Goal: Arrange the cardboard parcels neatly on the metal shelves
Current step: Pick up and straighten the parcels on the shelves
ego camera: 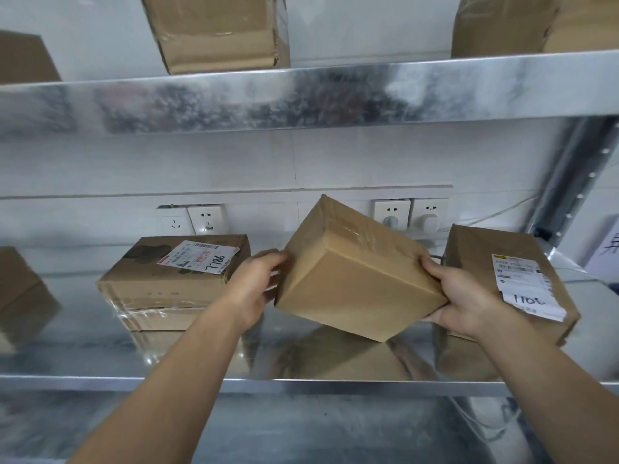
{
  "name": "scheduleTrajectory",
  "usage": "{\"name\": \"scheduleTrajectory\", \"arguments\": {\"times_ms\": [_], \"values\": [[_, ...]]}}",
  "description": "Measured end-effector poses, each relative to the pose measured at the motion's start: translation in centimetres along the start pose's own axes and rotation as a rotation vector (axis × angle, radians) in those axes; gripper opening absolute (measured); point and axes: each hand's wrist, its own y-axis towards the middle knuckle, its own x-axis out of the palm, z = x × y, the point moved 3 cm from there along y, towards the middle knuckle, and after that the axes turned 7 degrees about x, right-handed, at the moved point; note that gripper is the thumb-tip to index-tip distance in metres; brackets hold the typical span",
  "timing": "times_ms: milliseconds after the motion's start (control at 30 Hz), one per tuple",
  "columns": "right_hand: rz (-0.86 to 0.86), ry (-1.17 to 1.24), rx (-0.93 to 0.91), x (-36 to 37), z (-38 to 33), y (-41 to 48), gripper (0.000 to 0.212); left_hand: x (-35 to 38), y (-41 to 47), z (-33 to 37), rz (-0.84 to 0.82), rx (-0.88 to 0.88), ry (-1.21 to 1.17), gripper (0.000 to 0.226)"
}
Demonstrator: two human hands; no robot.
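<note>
In the head view, you hold a plain cardboard parcel (361, 276) between both hands over the middle metal shelf (201, 356). The parcel is tilted, with one corner pointing down toward the shiny shelf surface. It cannot be told whether that corner touches the metal. Clear tape runs across the parcel's upper face.

Your left hand (258, 289) grips the parcel's left side, its fingers curled against the cardboard. Your right hand (459, 296) grasps the right corner, with the thumb on the upper edge and the fingers wrapped underneath.

The held parcel sits in the gap between two others on the same shelf. To its left lies a flat taped parcel (174, 279) with a white shipping label and handwritten digits on top, just beside your left wrist. To its right, behind your right hand, stands a taller labelled parcel (502, 283), whose label also carries handwritten digits. A further parcel (20, 289) shows at the far left edge of the shelf, well apart from the rest.

Behind the shelf, white wall sockets (392, 214) line the wall, two of them with white plugs in them.

Above, the upper shelf (301, 98) carries three more cardboard parcels: one on the left (23, 58), one near the middle (217, 31) and one on the right (502, 25). A perforated metal upright (576, 182) runs down the right side.
</note>
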Motion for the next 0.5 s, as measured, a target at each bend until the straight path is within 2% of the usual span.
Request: {"name": "scheduleTrajectory", "arguments": {"times_ms": [100, 233, 333, 500], "values": [[0.005, 0.016, 0.010, 0.2, 0.6, 0.4, 0.022, -0.1, -0.4, 0.2, -0.034, -0.071, -0.096, 0.017], [0.052, -0.035, 0.017, 0.8, 1.8, 1.0, 0.027, -0.1, -0.4, 1.1, -0.008, -0.019, -0.259, 0.031], [0.095, -0.184, -0.025, 1.2, 2.8, 1.6, 0.031, 0.1, -0.6, 2.0, -0.011, 0.041, -0.232, 0.037], [0.099, -0.445, -0.128, 2.8, 3.1, 1.5, 0.027, 0.3, -0.9, 3.0, -0.026, 0.104, -0.098, 0.041]]}}
